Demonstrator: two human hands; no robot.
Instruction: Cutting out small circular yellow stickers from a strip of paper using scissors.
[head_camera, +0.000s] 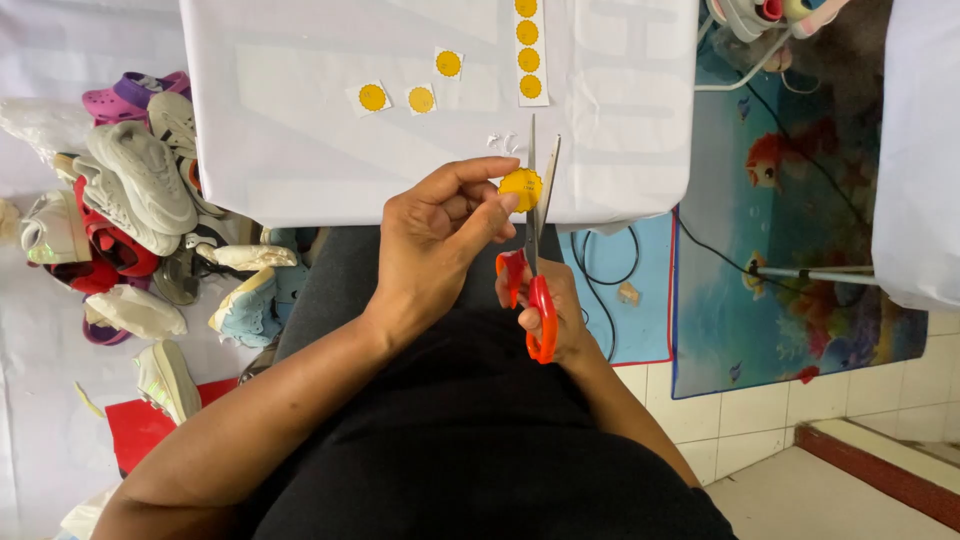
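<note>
While shoes (140, 190) pile up on the floor at far left, the left hand (435, 235) pinches a small yellow paper disc (521, 187) by its rim above the white table (300, 120). It looks light, thin and easily creased. Rightward, the right hand (560, 310) grips red-handled scissors (535, 260), blades parted around the disc's edge.

The left hand (435, 235) is raised in front of the body, its forearm coming in from the lower left, with thumb and forefinger pinched together and the other fingers curled under. The right hand (550, 305) sits lower and just right of it, mostly hidden behind the left wrist, fingers closed in a grip, its forearm running back toward the lower right.
</note>
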